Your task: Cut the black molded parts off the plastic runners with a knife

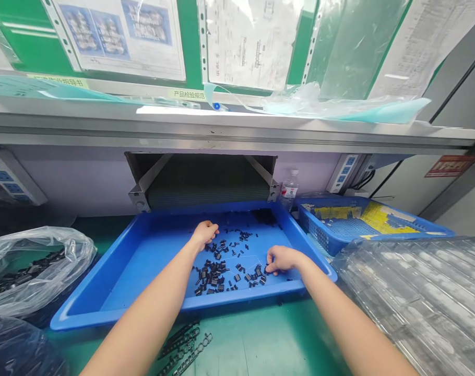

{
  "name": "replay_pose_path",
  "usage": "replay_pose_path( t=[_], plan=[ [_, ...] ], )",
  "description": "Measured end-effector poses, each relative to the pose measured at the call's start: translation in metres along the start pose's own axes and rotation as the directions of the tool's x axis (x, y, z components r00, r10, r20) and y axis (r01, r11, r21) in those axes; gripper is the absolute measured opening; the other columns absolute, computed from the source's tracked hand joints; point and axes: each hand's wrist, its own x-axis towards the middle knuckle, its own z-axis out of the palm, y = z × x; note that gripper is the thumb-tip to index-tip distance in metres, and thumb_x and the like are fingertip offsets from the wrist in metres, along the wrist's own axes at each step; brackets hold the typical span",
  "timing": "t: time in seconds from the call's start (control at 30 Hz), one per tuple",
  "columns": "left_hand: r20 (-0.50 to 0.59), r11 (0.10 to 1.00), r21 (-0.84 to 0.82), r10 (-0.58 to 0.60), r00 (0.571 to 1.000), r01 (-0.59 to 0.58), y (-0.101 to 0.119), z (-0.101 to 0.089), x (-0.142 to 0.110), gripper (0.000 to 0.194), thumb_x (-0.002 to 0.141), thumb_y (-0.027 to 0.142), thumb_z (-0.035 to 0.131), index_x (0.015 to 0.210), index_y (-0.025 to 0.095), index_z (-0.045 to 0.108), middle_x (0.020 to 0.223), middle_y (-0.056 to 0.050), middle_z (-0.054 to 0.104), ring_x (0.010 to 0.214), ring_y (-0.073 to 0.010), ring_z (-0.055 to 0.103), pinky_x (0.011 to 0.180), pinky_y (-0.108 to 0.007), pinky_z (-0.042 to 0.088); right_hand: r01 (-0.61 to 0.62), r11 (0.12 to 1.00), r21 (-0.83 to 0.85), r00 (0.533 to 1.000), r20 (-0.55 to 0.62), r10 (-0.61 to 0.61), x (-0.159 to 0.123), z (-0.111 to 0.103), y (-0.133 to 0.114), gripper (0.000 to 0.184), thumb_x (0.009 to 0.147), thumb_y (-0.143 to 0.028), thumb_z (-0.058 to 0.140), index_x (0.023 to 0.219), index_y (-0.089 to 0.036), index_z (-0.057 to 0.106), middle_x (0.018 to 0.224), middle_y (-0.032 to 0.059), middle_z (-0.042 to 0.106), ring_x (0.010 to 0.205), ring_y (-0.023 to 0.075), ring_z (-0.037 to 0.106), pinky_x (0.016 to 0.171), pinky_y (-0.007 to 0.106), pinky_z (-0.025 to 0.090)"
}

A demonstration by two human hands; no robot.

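Observation:
A shallow blue tray holds many small black plastic parts, scattered over its middle and right side. My left hand is closed above the parts near the tray's centre; whatever its curled fingers hold is hidden. Toward the tray's front right, my right hand has thumb and fingertips pinched together at a small black part. Several black perforated strips lie on the green table just in front of the tray.
A conveyor belt opens behind the tray. At left sits a clear bag with black parts. A bottle, a blue basket and stacked clear plastic trays stand at right. A metal shelf crosses above.

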Motion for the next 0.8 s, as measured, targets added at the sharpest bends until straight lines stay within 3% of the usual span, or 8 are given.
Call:
replay_pose_path(
  t=[0.2, 0.33, 0.47, 0.6, 0.8],
  plan=[
    [0.066, 0.995, 0.059, 0.070, 0.995, -0.074, -0.001, 0.007, -0.002, 0.026, 0.085, 0.029, 0.050, 0.107, 0.016, 0.054, 0.110, -0.007, 0.056, 0.093, -0.0185, 0.057, 0.079, -0.039, 0.049, 0.095, 0.991, 0.090, 0.996, -0.011, -0.094, 0.004, 0.000, -0.004, 0.013, 0.088, -0.025, 0.054, 0.090, -0.012, 0.058, 0.080, 0.0003, 0.060, 0.060, 0.0100, 0.057, 0.053, 0.024, 0.050],
    [0.101, 0.997, 0.044, 0.054, 0.993, -0.059, 0.001, 0.019, 0.000, 0.028, 0.084, 0.029, 0.052, 0.109, 0.016, 0.053, 0.112, -0.008, 0.055, 0.095, -0.0196, 0.056, 0.080, -0.040, 0.048, 0.216, 0.954, 0.209, 0.971, -0.149, -0.187, 0.000, -0.005, -0.006, 0.016, 0.090, -0.027, 0.051, 0.095, -0.012, 0.056, 0.079, 0.0001, 0.058, 0.056, 0.0087, 0.055, 0.048, 0.021, 0.047],
    [0.071, 0.992, -0.122, 0.016, 0.997, -0.007, 0.005, 0.023, 0.001, 0.028, 0.084, 0.028, 0.051, 0.109, 0.016, 0.053, 0.111, -0.008, 0.055, 0.094, -0.0193, 0.056, 0.079, -0.039, 0.048, 0.325, 0.915, 0.239, 0.922, -0.294, -0.251, -0.003, -0.013, -0.011, 0.020, 0.091, -0.028, 0.049, 0.105, -0.014, 0.053, 0.091, 0.0032, 0.058, 0.064, 0.0109, 0.057, 0.052, 0.024, 0.050],
    [0.035, 0.910, -0.413, -0.018, 0.999, 0.031, 0.007, 0.007, -0.001, 0.028, 0.085, 0.030, 0.050, 0.108, 0.014, 0.053, 0.105, -0.007, 0.057, 0.087, -0.0173, 0.058, 0.073, -0.036, 0.051, 0.313, 0.940, 0.133, 0.912, -0.318, -0.258, 0.012, -0.015, -0.027, 0.023, 0.091, -0.030, 0.049, 0.107, -0.014, 0.053, 0.094, 0.0043, 0.058, 0.069, 0.0132, 0.059, 0.058, 0.028, 0.051],
    [-0.041, 0.666, -0.745, -0.015, 0.999, -0.021, 0.004, -0.023, -0.003, 0.027, 0.086, 0.031, 0.049, 0.107, 0.014, 0.053, 0.098, -0.006, 0.058, 0.078, -0.0143, 0.059, 0.065, -0.031, 0.051, 0.180, 0.953, -0.243, 0.937, -0.254, -0.241, 0.061, 0.007, -0.061, 0.019, 0.089, -0.028, 0.052, 0.104, -0.017, 0.056, 0.108, 0.0064, 0.056, 0.090, 0.0189, 0.057, 0.076, 0.037, 0.049]
  ],
)
